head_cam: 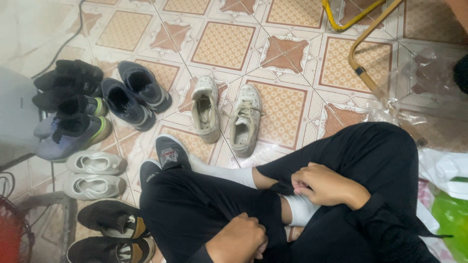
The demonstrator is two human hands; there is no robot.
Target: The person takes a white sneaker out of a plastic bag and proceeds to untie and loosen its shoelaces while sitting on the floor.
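The right hand (pixel 321 185) pinches the black pant leg (pixel 273 187) at the white sock (pixel 300 208). The left hand (pixel 239 238) grips the pants lower down. White shoes (pixel 224 114) sit on the floor (pixel 292 63)

Black trouser leg (pixel 204 209): loose dark fabric, bunched at cuff, drawn across lower middle of tiled floor. Cuff edge pinched by right hand (pixel 324 185) and gripped lower down by left hand (pixel 239 241). White sock (pixel 300 208): pulled up over ankle, exposed between the two cuffs, touching right hand. Second white sock (pixel 224 173): stretched along shin toward dark-toed foot near floor centre.
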